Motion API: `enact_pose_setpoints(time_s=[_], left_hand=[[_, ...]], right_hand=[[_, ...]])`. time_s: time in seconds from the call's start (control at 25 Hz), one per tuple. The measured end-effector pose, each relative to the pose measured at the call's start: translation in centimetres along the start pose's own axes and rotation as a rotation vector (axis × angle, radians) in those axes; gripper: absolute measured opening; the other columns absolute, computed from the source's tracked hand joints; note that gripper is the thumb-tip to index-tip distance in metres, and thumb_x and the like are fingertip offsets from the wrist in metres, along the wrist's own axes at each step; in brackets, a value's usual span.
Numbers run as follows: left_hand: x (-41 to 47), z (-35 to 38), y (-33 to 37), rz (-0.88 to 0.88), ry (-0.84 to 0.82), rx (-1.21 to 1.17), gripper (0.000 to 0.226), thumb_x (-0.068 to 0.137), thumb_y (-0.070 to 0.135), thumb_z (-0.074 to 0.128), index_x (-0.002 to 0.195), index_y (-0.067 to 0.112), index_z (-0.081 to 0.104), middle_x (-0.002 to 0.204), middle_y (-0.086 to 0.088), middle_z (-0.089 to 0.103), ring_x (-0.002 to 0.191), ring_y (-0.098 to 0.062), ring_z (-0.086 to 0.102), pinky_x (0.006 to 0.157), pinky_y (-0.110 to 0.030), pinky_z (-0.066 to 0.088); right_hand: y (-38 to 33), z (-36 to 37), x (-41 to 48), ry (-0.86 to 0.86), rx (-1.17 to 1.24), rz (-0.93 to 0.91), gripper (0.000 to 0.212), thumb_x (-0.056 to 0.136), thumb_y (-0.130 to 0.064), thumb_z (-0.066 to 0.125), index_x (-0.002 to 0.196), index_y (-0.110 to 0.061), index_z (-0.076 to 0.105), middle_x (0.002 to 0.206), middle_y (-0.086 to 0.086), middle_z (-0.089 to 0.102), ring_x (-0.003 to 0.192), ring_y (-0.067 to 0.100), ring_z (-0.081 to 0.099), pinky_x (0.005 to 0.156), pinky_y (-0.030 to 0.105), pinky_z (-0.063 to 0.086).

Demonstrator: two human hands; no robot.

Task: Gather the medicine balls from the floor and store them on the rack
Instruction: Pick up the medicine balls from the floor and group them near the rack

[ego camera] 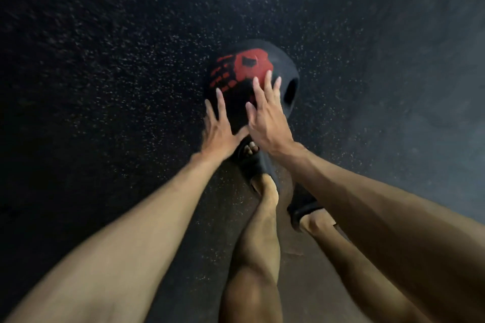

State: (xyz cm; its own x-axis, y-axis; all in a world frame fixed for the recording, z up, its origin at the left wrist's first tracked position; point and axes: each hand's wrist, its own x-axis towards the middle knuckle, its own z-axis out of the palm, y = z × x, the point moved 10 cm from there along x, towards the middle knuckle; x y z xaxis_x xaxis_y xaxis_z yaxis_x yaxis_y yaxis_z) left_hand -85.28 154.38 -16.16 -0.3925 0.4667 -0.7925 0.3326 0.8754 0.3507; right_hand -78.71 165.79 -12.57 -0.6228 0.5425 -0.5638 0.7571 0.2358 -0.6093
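Head view, looking down at a person stooping over a dark speckled floor [105,60]. All positions are given relative to the medicine ball [249,63], which is black with a red handprint design and rests on the floor ahead of the person's feet.

At the ball's near-left edge is the left hand [221,128], with fingers straight and spread and nothing held. Over the ball's near-upper surface is the right hand [267,118], also flat, fingers extended and slightly parted. Motion blur hides whether either palm already touches the shell. On the ball's right flank is a dark oval grip opening [290,92]. Just behind the ball, between the two wrists, is a black sandal [252,162]. The rack is not in view.

Step in hand, as judged: taking hold of the ball for the lift.

- The hands would best part to opposite sides and seat low, below the widest line, so the load rests in the palms.
- The right fingers may instead hook the grip opening.
- The toes lie close behind the ball, so a slip could land on them.
- The lift should come from the legs.
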Motion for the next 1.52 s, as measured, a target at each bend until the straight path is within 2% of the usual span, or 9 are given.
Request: enact_pose_setpoints(time_s=[0.2, 0.36, 0.48, 0.64, 0.8, 0.92, 1.04, 1.2, 1.52], left_hand=[[4.1, -6.4, -5.5, -0.215, 0.148, -0.251, 0.092, 0.094, 0.060, 0.051, 0.159, 0.034, -0.009, 0.155, -0.027, 0.029, 0.138, -0.045, 0.037, 0.111, -0.050, 0.033], [7.1, -12.4, -10.0, -0.397, 0.254, -0.458, 0.067, 0.104, 0.048, 0.041, 0.160, 0.028, 0.011, 0.159, -0.015, 0.031, 0.143, -0.035, 0.035, 0.114, -0.045, 0.030], [7.9, -14.6, -10.5, -0.385, 0.311, -0.533, 0.060, 0.106, 0.042, 0.038, 0.159, 0.023, 0.018, 0.158, -0.015, 0.034, 0.142, -0.034, 0.037, 0.113, -0.042, 0.031], [6.9, -15.2, -8.3, -0.250, 0.409, -0.550, 0.091, 0.096, 0.050, 0.056, 0.160, 0.026, -0.003, 0.161, -0.019, 0.020, 0.144, -0.037, 0.031, 0.113, -0.047, 0.032], [8.2, -17.5, -7.5, -0.412, 0.423, -0.616, 0.126, 0.078, 0.063, 0.072, 0.157, 0.026, -0.019, 0.163, -0.024, 0.004, 0.147, -0.045, 0.022, 0.114, -0.052, 0.031], [10.6, -21.9, -10.8, -0.568, 0.410, -0.712, 0.117, 0.083, 0.066, 0.065, 0.156, 0.033, -0.020, 0.162, -0.023, 0.010, 0.143, -0.046, 0.028, 0.111, -0.058, 0.035], [11.9, -26.8, -14.7, -0.673, 0.435, -0.749, 0.092, 0.092, 0.067, 0.050, 0.159, 0.033, -0.002, 0.159, -0.020, 0.024, 0.138, -0.044, 0.038, 0.109, -0.056, 0.038], [12.5, -31.9, -17.0, -0.816, 0.624, -0.924, 0.061, 0.104, 0.047, 0.039, 0.157, 0.023, 0.021, 0.153, -0.019, 0.034, 0.132, -0.041, 0.047, 0.103, -0.050, 0.043], [13.1, -34.3, -18.8, -0.469, 0.576, -0.702, 0.082, 0.098, 0.037, 0.059, 0.159, 0.035, 0.005, 0.165, -0.019, 0.008, 0.148, -0.041, 0.023, 0.115, -0.055, 0.032]], right_hand=[[-6.8, -0.2, 6.0, -0.091, -0.118, -0.244, 0.054, 0.104, -0.012, 0.043, 0.156, -0.005, 0.032, 0.165, 0.017, 0.024, 0.156, 0.032, 0.011, 0.126, 0.052, 0.014], [-5.7, 0.4, 7.5, -0.177, -0.317, -0.197, 0.075, 0.101, -0.029, 0.055, 0.162, -0.017, 0.013, 0.170, 0.013, 0.003, 0.157, 0.030, -0.004, 0.127, 0.052, 0.007], [-10.2, 1.5, 10.6, -0.225, -0.402, -0.352, 0.083, 0.100, -0.025, 0.055, 0.163, -0.016, 0.001, 0.170, 0.011, -0.009, 0.156, 0.029, -0.015, 0.125, 0.049, -0.001], [-18.9, 4.6, 17.4, -0.301, -0.532, -0.440, 0.073, 0.101, -0.021, 0.048, 0.162, -0.012, 0.009, 0.169, 0.016, -0.009, 0.153, 0.043, -0.017, 0.121, 0.060, -0.004], [-27.4, 8.0, 22.6, -0.537, -0.478, -0.541, 0.059, 0.101, -0.010, 0.043, 0.158, -0.010, 0.029, 0.168, 0.012, 0.016, 0.156, 0.035, 0.003, 0.126, 0.051, 0.007], [-30.1, 7.2, 23.5, -0.521, -0.359, -0.605, 0.056, 0.099, -0.007, 0.045, 0.154, -0.013, 0.038, 0.164, 0.013, 0.030, 0.153, 0.030, 0.023, 0.124, 0.044, 0.024], [-27.7, 5.4, 23.5, -0.476, -0.482, -0.637, 0.068, 0.100, -0.013, 0.052, 0.160, -0.012, 0.022, 0.170, 0.013, 0.007, 0.157, 0.030, 0.002, 0.128, 0.046, 0.012], [-23.8, 5.2, 25.0, -0.659, -0.620, -0.486, 0.083, 0.102, -0.022, 0.057, 0.163, -0.018, 0.000, 0.170, 0.010, -0.008, 0.156, 0.033, -0.006, 0.126, 0.052, 0.012], [-35.0, 12.1, 28.6, -0.668, -0.586, -0.527, 0.079, 0.103, -0.013, 0.047, 0.162, -0.016, -0.006, 0.163, 0.019, -0.029, 0.154, 0.036, -0.018, 0.126, 0.053, 0.006]])
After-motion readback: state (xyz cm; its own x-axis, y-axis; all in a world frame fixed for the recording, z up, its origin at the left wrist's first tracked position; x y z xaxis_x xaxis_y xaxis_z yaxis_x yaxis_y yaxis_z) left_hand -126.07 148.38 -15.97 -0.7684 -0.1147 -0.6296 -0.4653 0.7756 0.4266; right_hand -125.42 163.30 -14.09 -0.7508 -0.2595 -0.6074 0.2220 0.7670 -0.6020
